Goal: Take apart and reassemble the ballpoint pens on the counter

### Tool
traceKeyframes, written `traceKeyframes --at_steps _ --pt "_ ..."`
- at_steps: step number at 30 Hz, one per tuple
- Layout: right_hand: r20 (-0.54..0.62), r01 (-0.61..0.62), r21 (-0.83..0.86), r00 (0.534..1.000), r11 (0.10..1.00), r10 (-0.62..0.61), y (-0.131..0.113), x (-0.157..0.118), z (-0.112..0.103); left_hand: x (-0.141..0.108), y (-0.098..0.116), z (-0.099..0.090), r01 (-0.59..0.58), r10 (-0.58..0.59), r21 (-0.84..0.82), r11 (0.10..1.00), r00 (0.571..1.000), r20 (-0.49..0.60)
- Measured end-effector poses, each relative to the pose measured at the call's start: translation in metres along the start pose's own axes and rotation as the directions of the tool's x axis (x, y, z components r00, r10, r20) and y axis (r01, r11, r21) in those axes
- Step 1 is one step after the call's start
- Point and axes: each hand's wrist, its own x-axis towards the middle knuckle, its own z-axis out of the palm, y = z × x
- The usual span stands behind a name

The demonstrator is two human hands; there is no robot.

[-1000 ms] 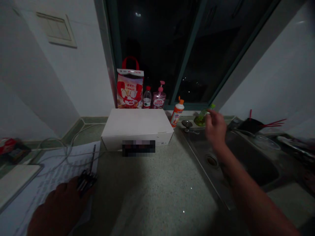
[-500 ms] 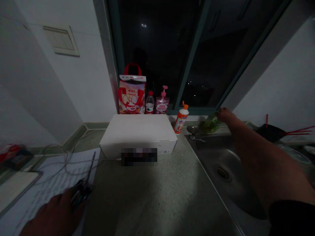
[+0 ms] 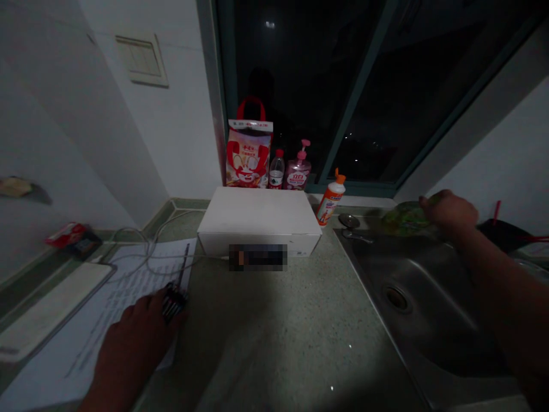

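Observation:
On the left, my left hand [image 3: 143,332] is closed round a small dark object [image 3: 174,300] too dim to name, over printed paper [image 3: 124,280] on the counter. My right hand [image 3: 452,212] reaches across the sink [image 3: 424,286] and grips the end of a green, see-through bag [image 3: 403,219] at the sink's back edge. What fills the bag is hard to make out. A white box [image 3: 259,212] rests on the counter between my hands, with a blurred patch before its front face.
Behind the box stand a red bag [image 3: 249,154], a red-capped bottle [image 3: 277,170] and a pink pump bottle [image 3: 298,171]. An orange-and-white bottle [image 3: 331,200] stands beside the sink. A white tablet-like slab [image 3: 55,303] and cables lie left; a black pan [image 3: 508,232] is right.
The view has shifted, so the counter items appear further right. My right hand has drawn the green bag rightward, off the back ledge towards the sink. My left hand still holds the dark object.

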Motion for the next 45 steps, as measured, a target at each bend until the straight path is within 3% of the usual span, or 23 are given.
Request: traceKeyframes --at_steps 1,4,8,12,15,17,19,22,24,28,31,37,42,45 --pt "0.007 -0.097 -0.038 0.995 0.995 0.098 -0.003 -0.009 -0.014 -0.003 0.004 -0.004 0.01 -0.01 0.008 1.0 1.0 -0.01" --pt "-0.012 -0.161 -0.077 0.987 0.984 0.161 -0.014 -0.035 -0.06 -0.007 0.013 -0.011 0.035 -0.034 0.017 0.999 0.998 -0.043" --pt "-0.057 -0.118 -0.011 0.991 0.993 0.118 -0.024 -0.078 -0.113 -0.006 0.025 -0.013 -0.046 0.028 -0.099 0.994 0.985 -0.173" --pt "0.002 -0.081 0.306 0.996 0.948 0.084 -0.048 -0.138 -0.153 -0.021 0.061 -0.032 -0.286 0.23 -0.349 0.892 0.954 -0.194" --pt "0.017 0.054 0.546 0.997 0.836 -0.076 -0.086 -0.185 -0.171 -0.047 0.104 -0.06 -0.443 0.411 -0.528 0.725 0.893 -0.185" --pt "0.021 0.169 0.663 0.97 0.729 -0.244 -0.116 -0.21 -0.177 -0.062 0.133 -0.08 -0.538 0.518 -0.6 0.592 0.824 -0.229" --pt "-0.01 0.248 0.721 0.938 0.648 -0.347 -0.142 -0.228 -0.178 -0.071 0.157 -0.094 -0.582 0.546 -0.639 0.504 0.787 -0.286" --pt "-0.09 0.302 0.745 0.929 0.595 -0.359 -0.166 -0.243 -0.173 -0.066 0.177 -0.103 -0.583 0.441 -0.65 0.488 0.807 -0.392" --pt "-0.135 0.316 0.749 0.933 0.582 -0.332 -0.17 -0.247 -0.165 -0.057 0.179 -0.104 -0.602 0.424 -0.626 0.496 0.797 -0.43" --pt "-0.173 0.341 0.689 0.934 0.639 -0.312 -0.165 -0.251 -0.149 -0.042 0.17 -0.104 -0.631 0.488 -0.592 0.5 0.771 -0.409" --pt "-0.141 0.374 0.659 0.913 0.652 -0.382 -0.161 -0.252 -0.146 -0.042 0.163 -0.107 -0.605 0.551 -0.656 0.451 0.767 -0.329" --pt "-0.089 0.475 0.766 0.746 0.434 -0.66 -0.136 -0.255 -0.171 -0.055 0.157 -0.123 -0.491 0.7 -0.793 0.36 0.704 -0.119" --pt "-0.072 0.525 0.765 0.645 0.373 -0.761 -0.106 -0.261 -0.186 -0.061 0.159 -0.128 -0.484 0.723 -0.789 0.377 0.687 -0.076" --pt "-0.092 0.537 0.763 0.642 0.36 -0.761 -0.104 -0.261 -0.184 -0.06 0.158 -0.127 -0.515 0.71 -0.751 0.413 0.698 -0.089"
